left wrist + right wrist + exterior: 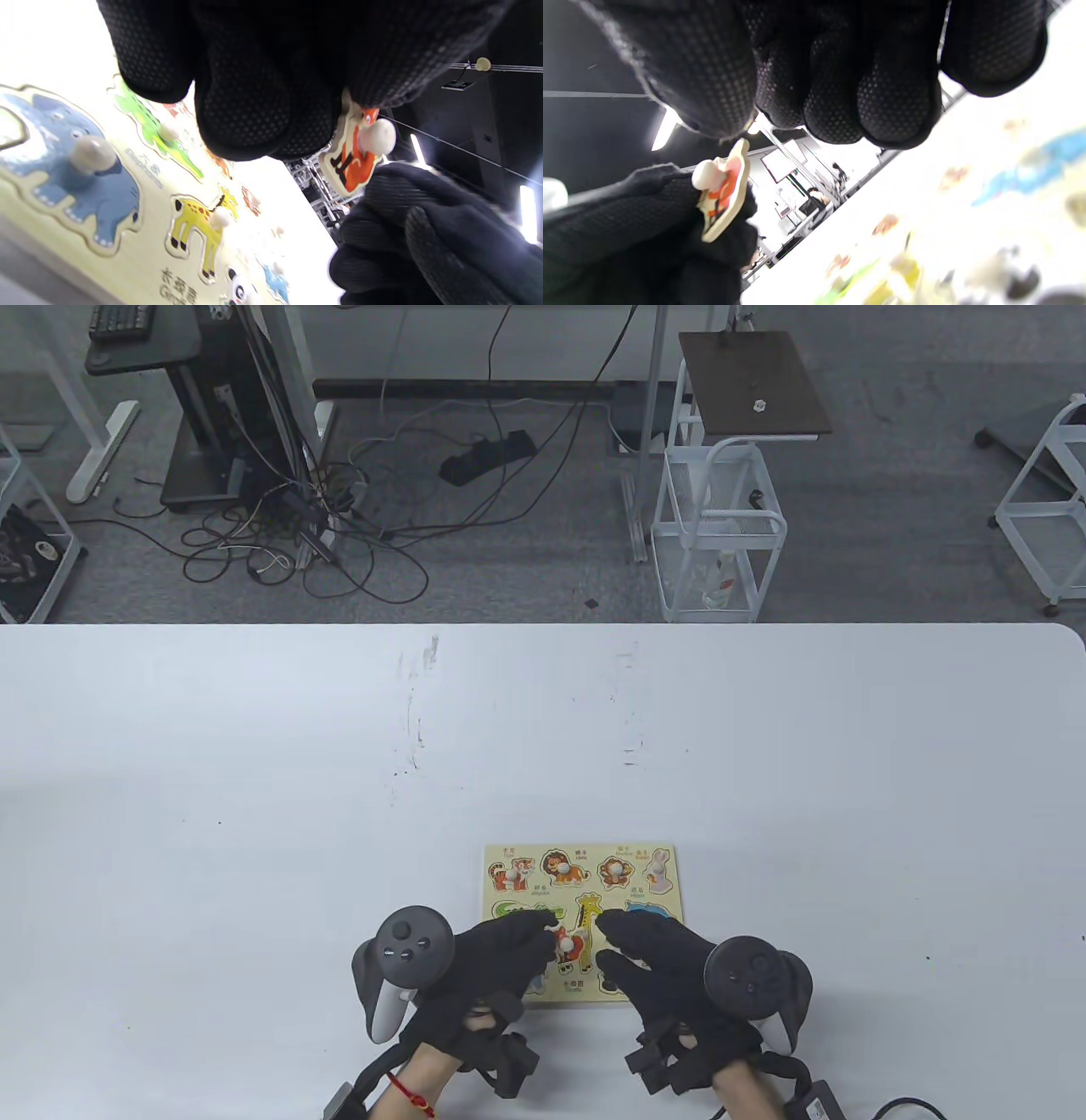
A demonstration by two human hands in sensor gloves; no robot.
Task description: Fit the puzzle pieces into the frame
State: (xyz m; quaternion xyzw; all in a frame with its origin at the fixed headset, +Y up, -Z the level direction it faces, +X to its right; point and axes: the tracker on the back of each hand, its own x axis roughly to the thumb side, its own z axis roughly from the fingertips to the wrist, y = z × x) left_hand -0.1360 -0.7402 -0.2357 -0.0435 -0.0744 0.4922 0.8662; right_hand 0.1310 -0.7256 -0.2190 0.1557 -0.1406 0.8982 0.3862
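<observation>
The wooden puzzle frame [670, 850] lies flat near the table's front edge, with animal pieces such as a lion [560, 865] and a giraffe [587, 913] seated in it. My left hand [547, 937] pinches an orange fox piece [567, 943] with a white knob and holds it lifted above the frame's lower middle. The piece also shows in the left wrist view [354, 161] and the right wrist view [725, 197]. My right hand [607, 943] hovers just right of the piece with its fingers apart; I cannot tell whether it touches it. The hands hide the frame's lower row.
In the left wrist view a blue elephant [85, 169], a green crocodile [161, 131] and a panda [239, 292] sit in the frame [140, 262]. White table [254, 780] surrounds the frame; its far edge drops to a floor with cables and a wire cart [717, 534].
</observation>
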